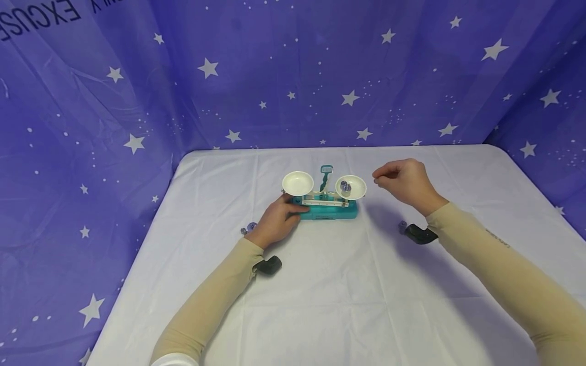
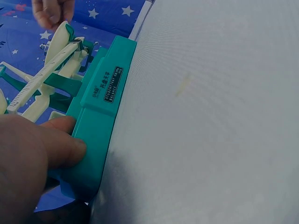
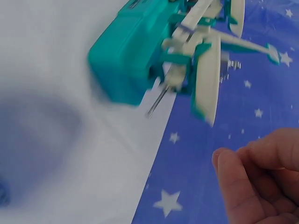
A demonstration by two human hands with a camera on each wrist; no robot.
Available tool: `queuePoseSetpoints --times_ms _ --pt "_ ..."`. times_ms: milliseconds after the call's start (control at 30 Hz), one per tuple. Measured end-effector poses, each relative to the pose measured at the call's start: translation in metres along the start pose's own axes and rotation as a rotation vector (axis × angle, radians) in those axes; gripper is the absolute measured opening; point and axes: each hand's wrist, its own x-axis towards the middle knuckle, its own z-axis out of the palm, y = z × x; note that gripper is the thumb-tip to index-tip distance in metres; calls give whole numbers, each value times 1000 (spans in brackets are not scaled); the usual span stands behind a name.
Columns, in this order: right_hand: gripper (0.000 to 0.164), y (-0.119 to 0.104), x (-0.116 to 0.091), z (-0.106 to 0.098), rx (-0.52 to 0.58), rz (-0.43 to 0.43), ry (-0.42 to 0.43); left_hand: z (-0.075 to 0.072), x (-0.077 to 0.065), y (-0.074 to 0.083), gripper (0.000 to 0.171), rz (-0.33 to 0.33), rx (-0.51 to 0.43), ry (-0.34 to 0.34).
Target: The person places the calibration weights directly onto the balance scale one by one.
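A teal balance scale (image 1: 327, 211) with two white pans stands toward the back of the table. My left hand (image 1: 277, 222) grips the left end of its base, the thumb (image 2: 70, 149) pressed against the front face. The left pan (image 1: 298, 183) holds nothing visible. In the right pan (image 1: 359, 189) sit small shiny metal weights (image 1: 346, 187), close together. To the right of that pan my right hand (image 1: 407, 183) is raised above the table, fingers curled and the tips of thumb and index finger together. In the right wrist view nothing shows between those fingertips (image 3: 224, 158).
More small weights (image 1: 252, 225) lie beside my left wrist. Another weight (image 1: 402, 226) lies on the right, near the black wrist camera (image 1: 420, 234). White cloth (image 1: 320, 325) covers the table, and a blue star-printed curtain (image 1: 284, 66) hangs behind it.
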Motion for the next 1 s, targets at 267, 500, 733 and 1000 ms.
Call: queuePoseSetpoints --times_ms 267,500,733,1000 --pt "18 31 -22 -20 -25 104 2 -1 -1 0 30 -6 -8 -10" --pt "22 56 -40 -27 -42 147 1 0 0 -1 31 6 -6 -4" --pt "24 77 -52 -23 -24 160 -2 0 0 1 30 4 -5 -3" --pt "23 92 -65 -15 -52 157 4 0 0 0 31 12 6 4"
